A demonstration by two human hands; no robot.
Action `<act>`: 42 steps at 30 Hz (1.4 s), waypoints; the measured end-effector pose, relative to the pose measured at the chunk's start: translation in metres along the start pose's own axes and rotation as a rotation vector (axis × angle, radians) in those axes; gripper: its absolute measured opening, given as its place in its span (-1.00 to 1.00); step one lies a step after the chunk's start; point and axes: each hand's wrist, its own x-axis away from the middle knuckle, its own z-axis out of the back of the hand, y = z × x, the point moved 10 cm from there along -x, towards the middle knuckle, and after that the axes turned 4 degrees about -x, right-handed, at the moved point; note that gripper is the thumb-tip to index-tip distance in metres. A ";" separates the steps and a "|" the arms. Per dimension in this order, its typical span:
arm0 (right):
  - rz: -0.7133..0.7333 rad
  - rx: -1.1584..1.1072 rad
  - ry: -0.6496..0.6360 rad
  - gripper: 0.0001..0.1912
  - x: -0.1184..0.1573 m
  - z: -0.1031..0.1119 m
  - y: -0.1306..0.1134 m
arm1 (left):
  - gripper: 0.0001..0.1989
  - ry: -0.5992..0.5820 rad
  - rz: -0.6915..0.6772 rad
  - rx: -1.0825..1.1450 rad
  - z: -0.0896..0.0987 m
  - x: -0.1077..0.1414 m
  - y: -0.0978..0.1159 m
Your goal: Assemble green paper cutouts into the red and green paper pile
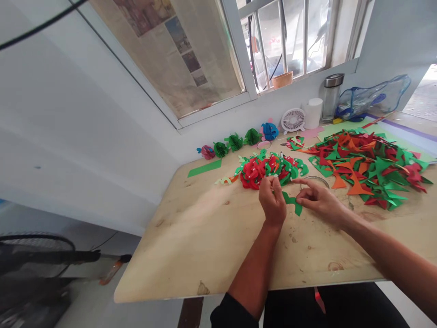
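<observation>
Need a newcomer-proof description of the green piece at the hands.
At the wooden table, find the person's left hand and right hand, near the smaller red-and-green heap. Between them is a small, bent green piece. Unlike the green cutouts lying in heaps, it is pinched in the right hand.

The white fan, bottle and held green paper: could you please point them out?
White fan [293, 120]: head view, grille.
Bottle [330, 104]: head view, clear body.
Held green paper [290, 200]: head view, visible middle.

held strip [291, 200]: matt paper | table [191, 237]: smooth knotted wood | bottle lid [334, 80]: glossy metal
</observation>
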 end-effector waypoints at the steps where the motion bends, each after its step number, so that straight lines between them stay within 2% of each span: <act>1: 0.008 0.000 0.032 -0.44 -0.001 0.005 -0.001 | -0.63 0.021 0.029 0.070 0.003 -0.001 -0.003; 3: 0.024 0.011 0.100 -0.42 -0.002 0.015 -0.003 | -0.62 0.029 0.096 0.190 0.003 -0.004 -0.012; 7: 0.052 0.039 0.197 -0.40 -0.003 0.030 -0.003 | -0.56 -0.072 0.278 0.412 -0.016 -0.004 -0.037; 10: 0.072 0.016 0.235 -0.42 -0.001 0.035 -0.005 | -0.56 -0.105 0.362 0.589 -0.029 0.003 -0.044; 16: 0.052 -0.008 0.247 -0.47 0.001 0.036 -0.006 | -0.61 -0.218 0.425 0.760 -0.049 0.017 -0.031; 22: 0.069 -0.007 0.208 -0.46 -0.002 0.033 -0.003 | -0.63 -0.247 0.483 0.891 -0.052 0.020 -0.023; 26: 0.072 -0.006 0.171 -0.48 -0.003 0.028 -0.002 | -0.62 -0.290 0.476 0.979 -0.054 0.020 -0.016; 30: 0.079 0.005 0.161 -0.49 -0.002 0.025 -0.004 | -0.60 -0.310 0.477 1.012 -0.055 0.020 -0.014; 36: 0.069 -0.026 0.197 -0.51 -0.001 0.030 -0.005 | -0.65 -0.261 0.459 0.921 -0.050 0.017 -0.021; 42: 0.040 -0.048 0.164 -0.50 -0.003 0.025 -0.001 | -0.62 -0.300 0.458 0.889 -0.053 0.019 -0.019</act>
